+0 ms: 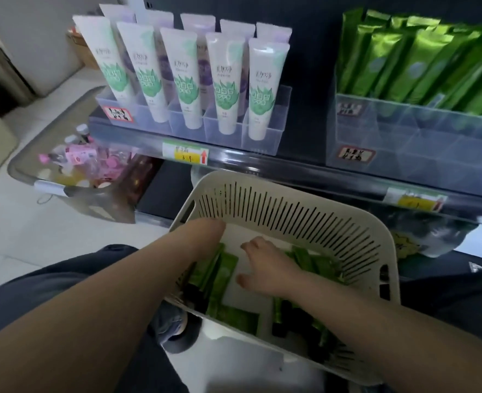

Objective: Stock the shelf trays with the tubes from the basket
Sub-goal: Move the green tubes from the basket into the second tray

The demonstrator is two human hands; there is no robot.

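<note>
Picking step: right hand [268, 268] fingers [252, 244] spread over tubes [222, 273] in basket [290, 191]; left hand [208, 228] fingers hidden. Next, probably grip one and lift to the upper-right tray [404, 131].

Matt plas. basket [290, 211], glossy tubes [223, 275]

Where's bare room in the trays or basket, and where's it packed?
Free: the front cells of the right tray, bordered behind by its row of green tubes. Also a bare white strip of basket floor, between the loose green tubes and the right hand. Crowded: the left tray, packed with white tubes.
</note>
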